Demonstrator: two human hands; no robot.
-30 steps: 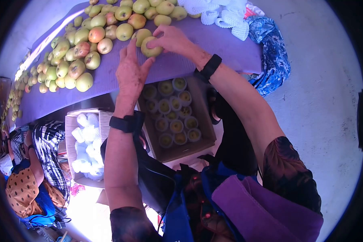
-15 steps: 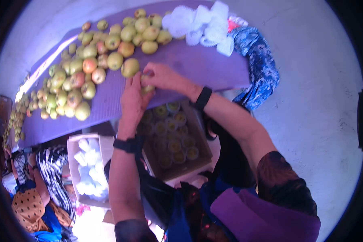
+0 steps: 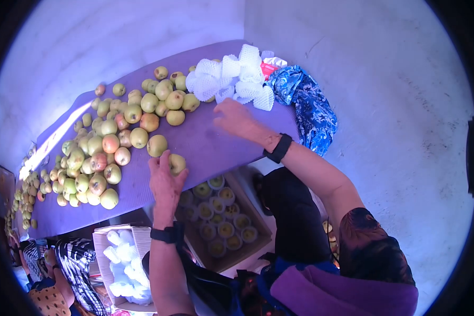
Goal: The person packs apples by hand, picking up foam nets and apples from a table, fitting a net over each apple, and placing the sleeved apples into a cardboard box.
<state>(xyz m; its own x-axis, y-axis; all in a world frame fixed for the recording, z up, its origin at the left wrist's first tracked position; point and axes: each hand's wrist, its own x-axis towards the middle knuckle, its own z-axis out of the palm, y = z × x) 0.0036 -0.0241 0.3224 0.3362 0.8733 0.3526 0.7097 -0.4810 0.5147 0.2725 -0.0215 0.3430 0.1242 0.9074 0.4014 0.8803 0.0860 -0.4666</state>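
A yellow-green apple (image 3: 177,164) is held in the fingers of my left hand (image 3: 166,181) at the front edge of the purple table. Another apple (image 3: 157,145) lies right beside it, at the near end of a long pile of green and reddish apples (image 3: 95,145). My right hand (image 3: 236,120), holding nothing that I can see, is over the table with its fingers apart, just below a heap of white foam nets (image 3: 234,76). Below the table edge, a cardboard box (image 3: 255,208) holds several apples in white nets.
A second box (image 3: 102,263) with white foam nets stands at lower left. Beyond it are a person's arm (image 3: 60,279) and spotted clothing. Blue patterned cloth (image 3: 313,113) hangs over the right end of the purple table (image 3: 210,150). A wall rises behind.
My right hand has left the apple and moved up toward the foam nets. My left hand keeps the apple. The camera view has tilted up, so the table appears lower.
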